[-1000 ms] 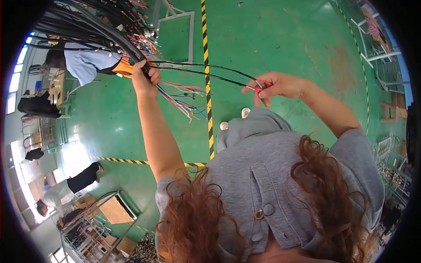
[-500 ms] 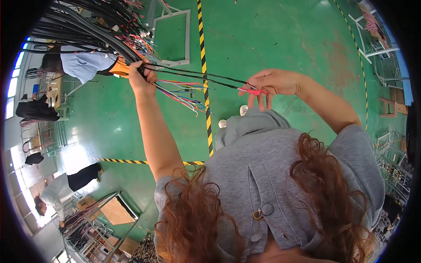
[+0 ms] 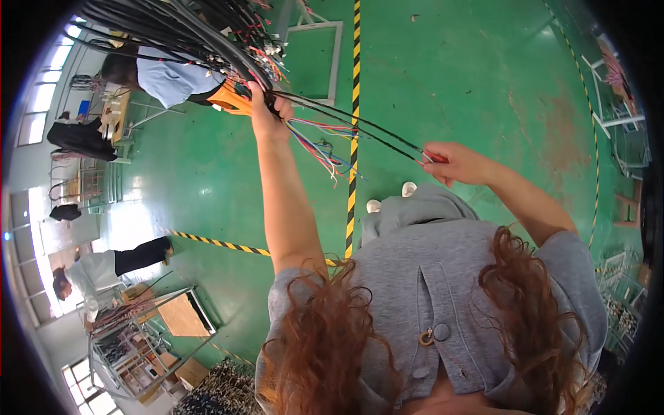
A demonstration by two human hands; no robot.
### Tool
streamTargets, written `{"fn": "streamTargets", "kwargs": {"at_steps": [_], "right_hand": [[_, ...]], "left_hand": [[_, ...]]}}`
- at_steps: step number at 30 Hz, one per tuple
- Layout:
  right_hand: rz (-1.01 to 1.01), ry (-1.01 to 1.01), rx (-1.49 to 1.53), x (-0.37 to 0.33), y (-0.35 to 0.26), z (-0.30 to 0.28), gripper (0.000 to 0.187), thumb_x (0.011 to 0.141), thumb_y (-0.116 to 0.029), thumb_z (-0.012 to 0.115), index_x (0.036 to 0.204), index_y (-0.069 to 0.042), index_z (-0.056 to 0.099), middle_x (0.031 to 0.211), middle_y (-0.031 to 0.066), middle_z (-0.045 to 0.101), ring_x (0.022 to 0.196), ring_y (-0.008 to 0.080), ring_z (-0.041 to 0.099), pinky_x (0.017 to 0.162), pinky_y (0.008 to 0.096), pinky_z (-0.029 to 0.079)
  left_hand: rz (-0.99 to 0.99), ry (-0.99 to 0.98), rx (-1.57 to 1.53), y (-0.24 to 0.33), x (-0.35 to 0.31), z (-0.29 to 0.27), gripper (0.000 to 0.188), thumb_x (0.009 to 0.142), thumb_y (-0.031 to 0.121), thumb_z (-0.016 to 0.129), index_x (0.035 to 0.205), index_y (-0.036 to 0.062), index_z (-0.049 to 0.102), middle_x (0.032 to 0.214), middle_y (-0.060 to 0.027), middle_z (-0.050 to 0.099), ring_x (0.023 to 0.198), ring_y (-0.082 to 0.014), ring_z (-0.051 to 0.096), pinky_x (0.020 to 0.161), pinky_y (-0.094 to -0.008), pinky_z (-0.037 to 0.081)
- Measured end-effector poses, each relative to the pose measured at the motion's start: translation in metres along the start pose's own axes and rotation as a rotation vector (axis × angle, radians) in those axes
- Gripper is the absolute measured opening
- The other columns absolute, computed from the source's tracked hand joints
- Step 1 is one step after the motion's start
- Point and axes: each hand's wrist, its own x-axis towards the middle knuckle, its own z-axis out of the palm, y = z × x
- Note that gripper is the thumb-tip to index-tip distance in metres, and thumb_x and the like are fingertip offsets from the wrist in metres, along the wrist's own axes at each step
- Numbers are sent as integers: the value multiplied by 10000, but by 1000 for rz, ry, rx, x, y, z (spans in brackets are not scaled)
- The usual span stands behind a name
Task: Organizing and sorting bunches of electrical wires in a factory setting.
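Observation:
My left hand (image 3: 268,119) is closed around a bundle of thick black cables (image 3: 228,48) that hangs in from the upper left. Below that fist a fan of loose thin coloured wires (image 3: 324,153) sticks out, with red, white and blue among them. Two slim black cables (image 3: 354,124) run from the fist, stretched nearly straight, to my right hand (image 3: 458,164). My right fingers are closed on their red ends (image 3: 437,158), which show only in part between thumb and fingers.
Behind the bundle stands a person in a light blue top (image 3: 169,77); another person (image 3: 104,271) bends over a rack at lower left. A white metal frame (image 3: 337,62) stands on the green floor near a black-and-yellow floor stripe (image 3: 351,200). Wire racks line the right side.
My right hand has gone from spread fingers around the red ends to a closed grip on them. The whole view has shifted, so both hands appear farther right.

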Motion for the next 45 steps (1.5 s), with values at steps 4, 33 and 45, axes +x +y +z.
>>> {"fn": "streamTargets", "kwargs": {"at_steps": [4, 33, 45], "right_hand": [[19, -40, 130, -21, 2, 12, 117, 859, -145, 514, 805, -52, 470, 593, -2, 473, 512, 66, 479, 455, 222, 411], [-196, 295, 92, -53, 1, 21, 118, 877, -130, 488, 823, -32, 453, 598, 7, 483, 490, 74, 484, 460, 217, 379], [-79, 302, 26, -39, 27, -4, 203, 898, -147, 450, 1046, -32, 528, 576, -28, 374, 515, 52, 340, 468, 220, 304]], "left_hand": [[-19, -5, 36, 3, -5, 18, 485, 836, 560, 433, 629, 121, 438, 479, 32, 350, 391, -89, 313, 370, -222, 211], [-178, 218, 55, -9, 23, 51, 287, 704, 192, 637, 577, 117, 392, 448, 21, 327, 347, -94, 271, 340, -236, 174], [-124, -236, 167, -12, 4, 47, 166, 786, 128, 495, 655, 99, 397, 544, 27, 310, 474, -87, 292, 416, -226, 237]]}}
